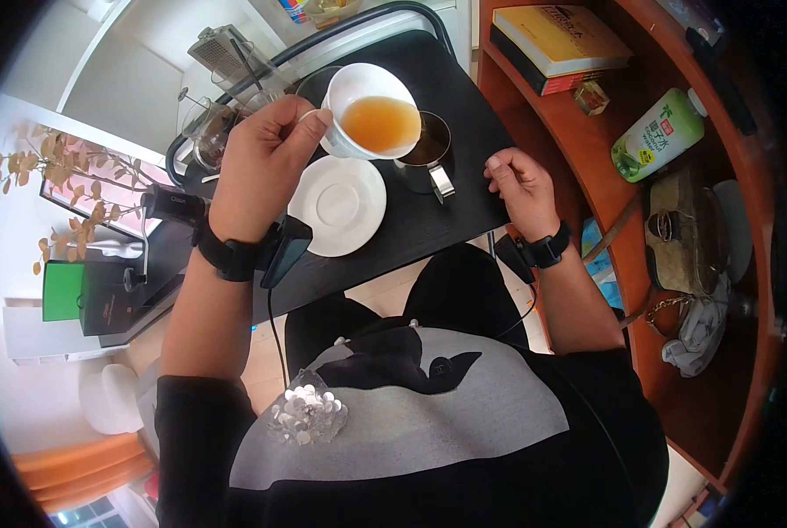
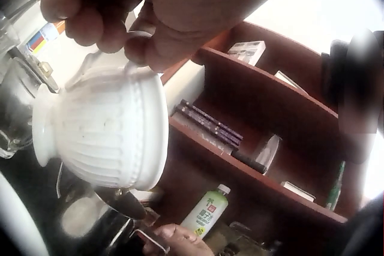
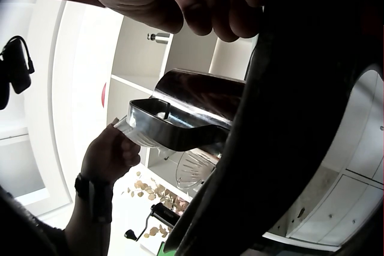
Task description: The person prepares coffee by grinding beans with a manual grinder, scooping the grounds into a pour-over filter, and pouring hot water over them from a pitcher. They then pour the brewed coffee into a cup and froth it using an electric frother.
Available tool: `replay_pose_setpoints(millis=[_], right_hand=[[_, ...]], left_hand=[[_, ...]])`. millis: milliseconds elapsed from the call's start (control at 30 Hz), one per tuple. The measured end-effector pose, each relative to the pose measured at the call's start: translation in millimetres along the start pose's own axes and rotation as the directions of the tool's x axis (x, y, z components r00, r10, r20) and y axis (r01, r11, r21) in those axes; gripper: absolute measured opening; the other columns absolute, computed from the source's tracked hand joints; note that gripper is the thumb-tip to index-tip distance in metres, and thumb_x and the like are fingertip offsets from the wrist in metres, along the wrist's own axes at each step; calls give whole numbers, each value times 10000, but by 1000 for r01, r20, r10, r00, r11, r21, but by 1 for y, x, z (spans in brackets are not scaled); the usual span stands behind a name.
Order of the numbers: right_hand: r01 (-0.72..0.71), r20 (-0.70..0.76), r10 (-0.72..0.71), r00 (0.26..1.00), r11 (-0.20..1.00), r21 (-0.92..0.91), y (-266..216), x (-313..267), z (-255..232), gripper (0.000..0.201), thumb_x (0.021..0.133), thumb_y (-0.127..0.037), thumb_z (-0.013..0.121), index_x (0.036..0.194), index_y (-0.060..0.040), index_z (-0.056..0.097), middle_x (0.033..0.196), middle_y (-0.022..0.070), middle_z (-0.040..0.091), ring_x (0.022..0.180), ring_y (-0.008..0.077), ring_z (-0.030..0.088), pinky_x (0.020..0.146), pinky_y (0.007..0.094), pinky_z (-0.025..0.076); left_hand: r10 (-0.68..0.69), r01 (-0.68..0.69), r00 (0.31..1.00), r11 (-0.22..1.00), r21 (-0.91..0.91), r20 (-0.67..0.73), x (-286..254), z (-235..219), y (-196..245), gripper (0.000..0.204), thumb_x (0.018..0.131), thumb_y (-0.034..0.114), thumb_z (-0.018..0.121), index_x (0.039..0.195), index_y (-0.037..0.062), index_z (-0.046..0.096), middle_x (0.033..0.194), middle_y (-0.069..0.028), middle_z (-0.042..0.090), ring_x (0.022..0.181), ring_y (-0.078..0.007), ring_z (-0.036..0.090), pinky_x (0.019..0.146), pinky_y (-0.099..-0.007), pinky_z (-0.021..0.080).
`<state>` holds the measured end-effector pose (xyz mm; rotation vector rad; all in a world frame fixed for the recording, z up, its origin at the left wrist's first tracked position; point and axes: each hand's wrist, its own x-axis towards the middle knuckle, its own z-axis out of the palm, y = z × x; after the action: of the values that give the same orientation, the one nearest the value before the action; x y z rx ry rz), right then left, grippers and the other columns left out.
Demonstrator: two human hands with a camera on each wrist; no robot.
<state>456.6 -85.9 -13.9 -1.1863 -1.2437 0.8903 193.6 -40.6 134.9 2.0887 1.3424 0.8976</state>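
Observation:
Near the top centre of the head view, my left hand (image 1: 266, 158) pinches the handle of a white teacup (image 1: 348, 84). The cup is tipped to the right, with amber liquid (image 1: 381, 125) gathered toward its lower side. Its ribbed outside (image 2: 111, 121) shows in the left wrist view. Just below the tilted rim stands a shiny metal pitcher (image 1: 414, 174), partly hidden by the cup. A white saucer (image 1: 339, 231) lies bare on the black table under my left wrist. Right of the pitcher, my right hand (image 1: 527, 189) hangs loosely curled at the table's edge, holding nothing.
Glassware (image 1: 213, 136) stands at the table's far left, with a black hand grinder (image 1: 173, 204) nearby. A wooden shelf (image 1: 534, 97) on the right carries books (image 1: 561, 40), a green-and-white bottle (image 1: 662, 132) and a bag (image 1: 684, 233).

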Motion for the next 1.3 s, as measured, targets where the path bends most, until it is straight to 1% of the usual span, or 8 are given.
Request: replay_pose_setpoints(millis=[133, 267, 367, 433, 733, 767, 833, 1300], right_hand=[[44, 43, -43, 998, 999, -28, 7, 1, -4, 140, 889, -179, 537, 850, -58, 595, 754, -15, 569, 626, 44, 509, 543, 185, 391], [30, 41, -29, 999, 999, -27, 4, 0, -2, 136, 888, -175, 538, 853, -58, 597, 753, -14, 569, 629, 44, 510, 544, 185, 391], [-3, -4, 3, 1000, 1000, 12, -1, -1, 0, 126, 862, -121, 565, 797, -13, 579, 691, -10, 521, 606, 50, 476, 559, 197, 387], [0, -1, 0, 1000, 1000, 17, -1, 0, 0, 121, 861, -113, 562, 797, -12, 581, 691, -7, 521, 609, 50, 474, 560, 198, 386], [21, -1, -21, 1000, 1000, 18, -1, -1, 0, 126, 861, -112, 562, 790, -10, 578, 686, -7, 514, 612, 54, 462, 557, 202, 378], [20, -2, -20, 1000, 1000, 19, -1, -1, 0, 126, 861, -112, 562, 790, -10, 578, 686, -7, 514, 612, 54, 462, 557, 202, 378], [10, 9, -10, 1000, 1000, 22, -1, -1, -1, 130, 863, -115, 562, 789, -9, 576, 681, -8, 509, 612, 54, 461, 557, 203, 379], [43, 4, -43, 999, 999, 31, 3, -1, 0, 140, 867, -121, 559, 795, -2, 574, 706, 8, 528, 636, 65, 479, 575, 212, 389]], left_hand=[[-13, 12, 1000, 999, 40, 15, 0, 0, 3, 200, 875, 198, 570, 798, 14, 578, 690, 28, 513, 652, -57, 436, 612, -205, 366], [1, -3, 1000, 997, 75, 18, 0, 0, 8, 194, 871, 190, 574, 801, 9, 574, 689, 19, 512, 652, -58, 439, 614, -208, 372], [32, -34, 999, 991, 132, 23, 0, 2, 9, 190, 867, 182, 575, 806, 2, 573, 683, 12, 517, 649, -60, 449, 614, -215, 382], [117, -113, 993, 988, 105, -32, 1, 5, 9, 224, 839, 199, 595, 792, -20, 582, 610, -101, 545, 534, -161, 497, 529, -276, 411], [230, -220, 973, 931, 293, -1, -2, 8, 24, 170, 810, 170, 596, 808, 1, 588, 705, -156, 548, 617, -301, 542, 560, -349, 427], [230, -220, 973, 930, 293, 0, -2, 8, 24, 170, 810, 170, 596, 808, 1, 588, 705, -156, 548, 617, -301, 542, 560, -349, 427], [253, -241, 967, 902, 358, 14, -3, 9, 25, 166, 822, 155, 606, 810, -8, 572, 690, -113, 541, 611, -203, 509, 574, -288, 404], [374, -355, 926, 810, 467, 57, -10, 22, 30, 127, 794, 132, 620, 808, 17, 567, 704, -119, 499, 610, -278, 507, 549, -335, 403]])
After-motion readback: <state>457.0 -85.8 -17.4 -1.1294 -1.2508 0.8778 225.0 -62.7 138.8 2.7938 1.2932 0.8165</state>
